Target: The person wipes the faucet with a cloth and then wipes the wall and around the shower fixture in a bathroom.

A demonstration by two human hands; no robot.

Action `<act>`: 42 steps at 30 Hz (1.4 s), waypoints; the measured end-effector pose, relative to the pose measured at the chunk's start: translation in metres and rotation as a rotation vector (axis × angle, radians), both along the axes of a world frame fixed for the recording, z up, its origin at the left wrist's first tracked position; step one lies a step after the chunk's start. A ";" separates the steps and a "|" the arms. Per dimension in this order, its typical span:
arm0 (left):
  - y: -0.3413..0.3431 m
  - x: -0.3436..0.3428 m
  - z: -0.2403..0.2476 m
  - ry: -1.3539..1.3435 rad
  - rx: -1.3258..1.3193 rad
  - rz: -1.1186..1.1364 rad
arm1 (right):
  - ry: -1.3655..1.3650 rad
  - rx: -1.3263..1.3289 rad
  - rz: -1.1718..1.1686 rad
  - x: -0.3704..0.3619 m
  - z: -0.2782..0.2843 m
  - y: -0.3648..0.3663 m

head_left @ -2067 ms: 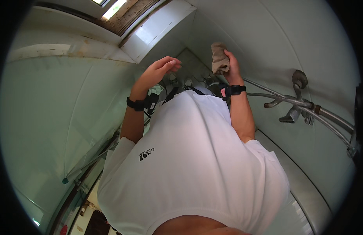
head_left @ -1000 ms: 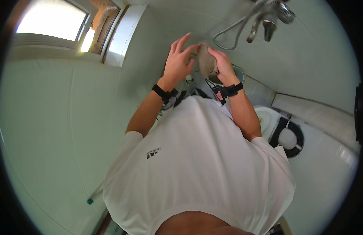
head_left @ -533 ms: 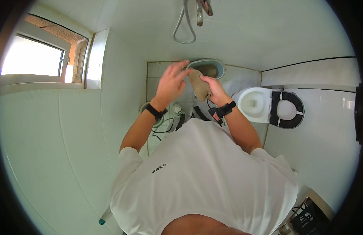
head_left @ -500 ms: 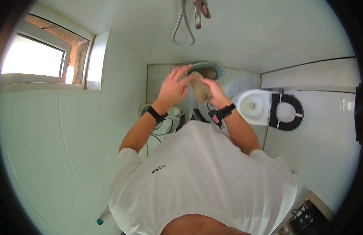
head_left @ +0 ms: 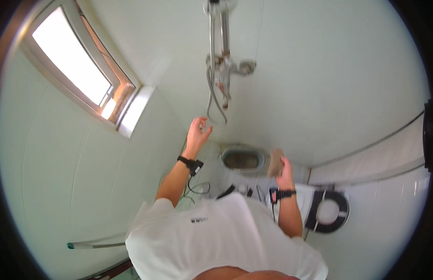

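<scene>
Left hand (head_left: 198, 133), ten o'clock of tub (head_left: 240, 150): seemingly empty, fingers half-curled, apart. Brown cloth (head_left: 275, 163), three o'clock of tub, outside it, gripped by right hand (head_left: 285, 174). Handling looks unfinished; cloth not yet set down.

From here, I see the cloth (head_left: 274, 163) is matt. The shower mixer (head_left: 222, 75) looks of shiny metal, the wall (head_left: 328, 84) smooth and glossy.

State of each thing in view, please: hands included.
Left hand: open, empty, fingers part-curled.
Right hand: closed on brown cloth.
Brown cloth: bunched.
Oval tub: upright, apparently holding murky water.
Black toilet seat: raised.
Shower hose: hanging slack.
Window: ajar.
</scene>
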State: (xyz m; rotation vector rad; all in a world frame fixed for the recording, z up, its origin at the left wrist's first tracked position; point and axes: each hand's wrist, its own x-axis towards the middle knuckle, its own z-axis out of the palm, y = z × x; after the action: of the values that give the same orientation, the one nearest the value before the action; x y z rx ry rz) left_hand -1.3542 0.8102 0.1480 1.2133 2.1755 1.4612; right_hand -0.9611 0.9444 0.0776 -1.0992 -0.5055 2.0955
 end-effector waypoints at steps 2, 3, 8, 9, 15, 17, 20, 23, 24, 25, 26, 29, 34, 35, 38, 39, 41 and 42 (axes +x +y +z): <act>0.012 -0.024 0.026 0.046 0.124 0.060 | 0.039 0.040 -0.016 0.007 -0.010 0.020; 0.016 -0.034 0.038 0.069 0.212 0.068 | 0.020 0.035 -0.012 0.004 -0.004 0.024; 0.020 -0.032 0.150 0.105 0.334 0.161 | -0.034 0.032 -0.039 0.008 0.022 0.031; 0.021 -0.038 0.166 0.093 0.344 0.158 | -0.044 0.019 -0.058 0.004 0.028 0.035; 0.037 -0.053 0.286 0.398 0.553 0.080 | -0.051 0.449 0.068 -0.036 0.084 0.079; 0.048 -0.049 0.328 0.464 0.595 0.088 | -0.034 0.502 0.050 -0.056 0.117 0.091; 0.071 -0.039 0.382 0.529 0.595 0.158 | 0.000 0.516 0.036 -0.085 0.153 0.102; 0.089 -0.032 0.408 0.539 0.543 0.196 | 0.054 0.465 0.068 -0.105 0.141 0.106; 0.093 -0.032 0.411 0.531 0.498 0.191 | 0.078 0.444 0.090 -0.112 0.133 0.108; 0.096 -0.033 0.411 0.524 0.448 0.186 | 0.077 0.402 0.088 -0.119 0.128 0.099; 0.097 -0.035 0.410 0.482 0.478 0.163 | 0.079 0.359 0.082 -0.128 0.122 0.087; 0.106 -0.046 0.405 0.377 0.565 0.081 | 0.088 0.282 0.058 -0.131 0.085 0.061; 0.114 -0.058 0.403 0.257 0.600 -0.011 | 0.045 0.110 -0.019 -0.091 0.011 0.024; 0.115 -0.059 0.404 0.254 0.581 -0.029 | 0.039 0.092 -0.058 -0.077 -0.005 0.021; 0.120 -0.067 0.398 0.206 0.623 -0.073 | 0.023 0.033 -0.132 -0.031 -0.025 0.012; 0.122 -0.070 0.398 0.219 0.633 -0.086 | 0.018 0.019 -0.162 -0.018 -0.028 0.011; 0.122 -0.068 0.400 0.245 0.626 -0.078 | 0.016 0.009 -0.217 0.009 -0.034 0.010; 0.123 -0.066 0.400 0.253 0.626 -0.079 | 0.016 0.014 -0.248 0.026 -0.039 0.010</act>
State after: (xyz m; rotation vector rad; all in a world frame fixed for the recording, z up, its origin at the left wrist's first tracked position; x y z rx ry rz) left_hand -1.4205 0.9331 0.5476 1.7351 1.8236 2.1432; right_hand -0.9356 0.9545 0.0390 -1.0778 -0.3563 1.8807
